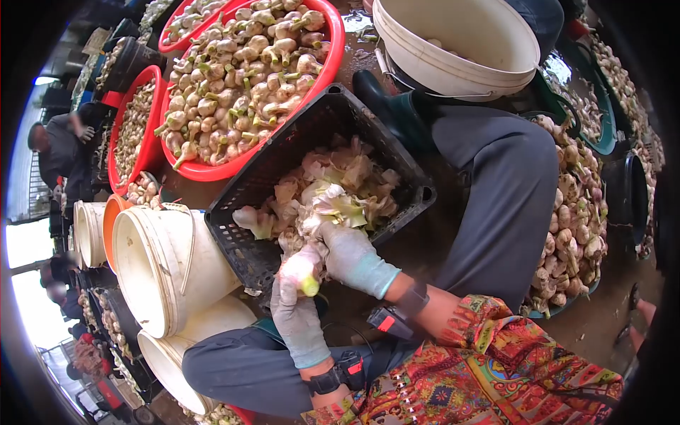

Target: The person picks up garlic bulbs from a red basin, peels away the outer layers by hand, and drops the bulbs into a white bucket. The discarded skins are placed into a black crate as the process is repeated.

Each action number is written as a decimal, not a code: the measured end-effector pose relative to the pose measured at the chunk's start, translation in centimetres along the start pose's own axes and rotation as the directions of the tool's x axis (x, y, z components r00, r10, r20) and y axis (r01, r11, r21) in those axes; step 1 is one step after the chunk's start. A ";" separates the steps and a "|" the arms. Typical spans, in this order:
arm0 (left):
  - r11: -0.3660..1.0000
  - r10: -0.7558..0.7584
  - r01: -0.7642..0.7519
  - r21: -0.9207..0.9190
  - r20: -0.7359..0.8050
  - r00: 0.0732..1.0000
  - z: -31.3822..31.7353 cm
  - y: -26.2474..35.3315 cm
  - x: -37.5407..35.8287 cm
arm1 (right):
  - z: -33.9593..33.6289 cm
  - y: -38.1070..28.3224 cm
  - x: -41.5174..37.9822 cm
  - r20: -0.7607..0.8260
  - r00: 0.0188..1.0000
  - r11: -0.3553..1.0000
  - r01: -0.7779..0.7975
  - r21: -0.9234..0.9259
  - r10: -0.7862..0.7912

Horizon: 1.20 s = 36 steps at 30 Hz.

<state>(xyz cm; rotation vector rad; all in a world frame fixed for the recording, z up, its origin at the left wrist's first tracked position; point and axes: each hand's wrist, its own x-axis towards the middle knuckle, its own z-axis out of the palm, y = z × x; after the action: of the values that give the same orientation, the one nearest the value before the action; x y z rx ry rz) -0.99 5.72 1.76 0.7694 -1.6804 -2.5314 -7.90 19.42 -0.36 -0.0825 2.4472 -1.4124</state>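
Both my hands wear pale gloves and meet over the near edge of a black crate (237,244). My left hand (297,319), lower in the view, is wrapped round a garlic bulb (300,272) with a cut green stem end. Just above it, my right hand (347,258) is closed against the bulb's side, its fingertips among loose skins; what its fingers pinch is hidden. Papery garlic peelings (333,180) fill part of the crate, with a fresh pale peel piece (333,204) on top.
A red tub (338,42) heaped with garlic bulbs (234,85) stands beyond the crate. White buckets (152,269) are at the left, another bucket (453,49) at the top. More garlic (567,219) lies right of my knee. A person (60,149) is at far left.
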 end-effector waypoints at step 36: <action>0.927 0.330 -0.327 0.181 0.016 0.944 0.1 -1.1 0.9 | 0.6 -0.9 -0.3 0.116 0.991 0.947 0.021 0.319 -0.061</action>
<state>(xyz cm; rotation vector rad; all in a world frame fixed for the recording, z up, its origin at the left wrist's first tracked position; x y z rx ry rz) -1.52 6.00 0.51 0.4604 -1.8723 -2.1662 -7.58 18.54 0.24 -0.1440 2.1009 -1.7452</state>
